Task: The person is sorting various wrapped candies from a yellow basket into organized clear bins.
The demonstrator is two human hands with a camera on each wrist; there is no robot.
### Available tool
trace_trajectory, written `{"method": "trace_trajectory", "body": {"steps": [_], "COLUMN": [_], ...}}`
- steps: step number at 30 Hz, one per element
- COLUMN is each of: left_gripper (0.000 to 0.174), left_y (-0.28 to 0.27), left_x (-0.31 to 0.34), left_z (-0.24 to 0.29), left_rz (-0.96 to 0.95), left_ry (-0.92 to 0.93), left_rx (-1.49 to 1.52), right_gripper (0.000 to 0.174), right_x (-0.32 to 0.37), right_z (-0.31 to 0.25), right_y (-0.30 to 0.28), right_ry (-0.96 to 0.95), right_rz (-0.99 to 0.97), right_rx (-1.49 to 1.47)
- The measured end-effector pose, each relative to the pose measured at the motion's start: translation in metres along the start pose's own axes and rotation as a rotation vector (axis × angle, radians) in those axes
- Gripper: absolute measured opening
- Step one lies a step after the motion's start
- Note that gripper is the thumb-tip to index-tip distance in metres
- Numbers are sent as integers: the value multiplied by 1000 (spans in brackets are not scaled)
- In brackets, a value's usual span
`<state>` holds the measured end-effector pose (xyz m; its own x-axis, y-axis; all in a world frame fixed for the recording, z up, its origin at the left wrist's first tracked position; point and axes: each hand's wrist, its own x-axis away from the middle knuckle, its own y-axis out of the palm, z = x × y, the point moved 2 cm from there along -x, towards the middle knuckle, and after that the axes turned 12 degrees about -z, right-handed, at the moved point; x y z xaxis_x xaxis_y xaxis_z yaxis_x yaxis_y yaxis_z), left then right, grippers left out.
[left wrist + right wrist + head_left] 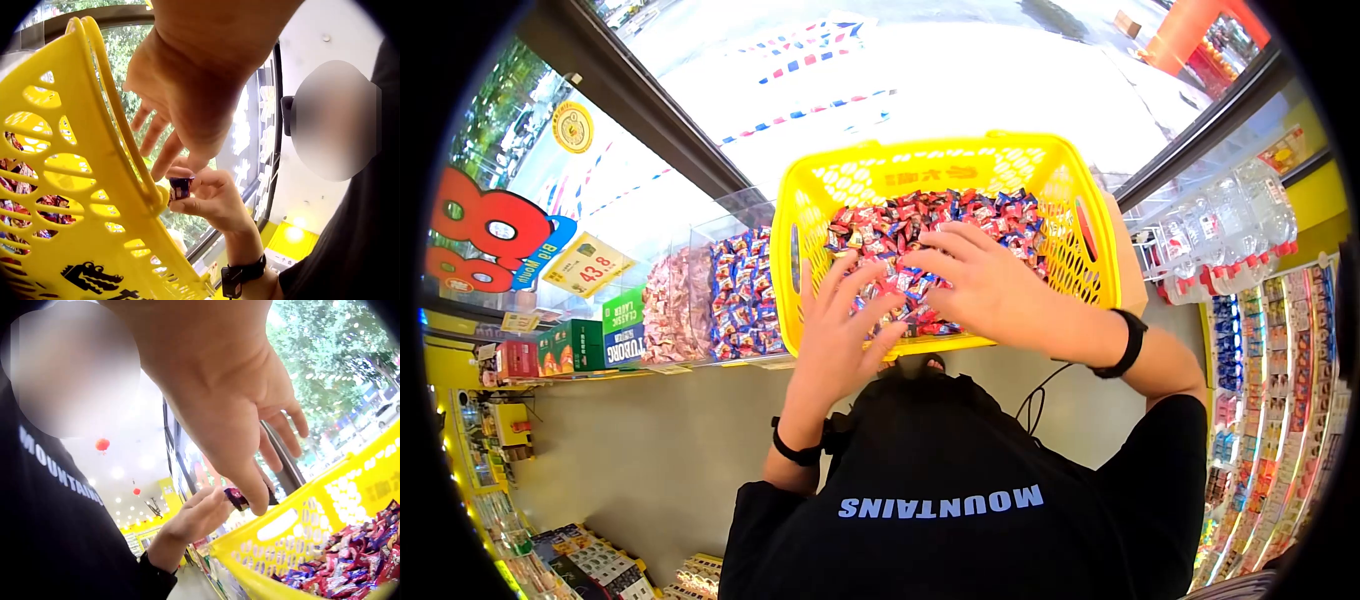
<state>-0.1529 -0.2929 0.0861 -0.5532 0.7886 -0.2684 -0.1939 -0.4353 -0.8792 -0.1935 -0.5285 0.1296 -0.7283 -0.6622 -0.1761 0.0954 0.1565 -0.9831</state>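
Note:
A yellow plastic basket point(920, 155) holds a heap of small wrapped candies point(920, 210), mostly red, blue and purple. Both hands are over the basket's near side. Thumb and fingers of the right hand point(990, 290) pinch one dark purple wrapped candy point(181, 187), which the hand hides in the head view. The left hand point(840, 320) faces it with fingers spread and loosely bent. In the right wrist view, the left hand's fingertips point(219, 495) lie close beside the wrapper of the pinched candy point(236, 499).
Left of the basket, clear bins hold pink candies point(680, 295) and blue-red candies point(745, 290). A green Tuborg box point(623, 325) and a price card point(588, 265) stand farther left. Bottled water point(1220, 225) and stocked shelves point(1270, 370) line the right. Windows rise behind.

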Motion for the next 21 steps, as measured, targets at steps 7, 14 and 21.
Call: {"method": "trace_trajectory", "body": {"steps": [7, 14, 21], "left_gripper": [24, 17, 12], "left_y": [11, 24, 13], "left_x": [-8, -15, 1], "left_z": [23, 36, 39], "left_rz": [-82, -101, -129], "left_ry": [-4, -74, -144], "left_rx": [36, -38, 11], "right_gripper": [16, 18, 20], "right_x": [27, 47, 37], "right_z": [-32, -40, -45], "right_y": [12, 36, 56], "right_ry": [168, 306, 265], "right_rz": [170, 258, 318], "right_rx": [68, -69, -225]}}
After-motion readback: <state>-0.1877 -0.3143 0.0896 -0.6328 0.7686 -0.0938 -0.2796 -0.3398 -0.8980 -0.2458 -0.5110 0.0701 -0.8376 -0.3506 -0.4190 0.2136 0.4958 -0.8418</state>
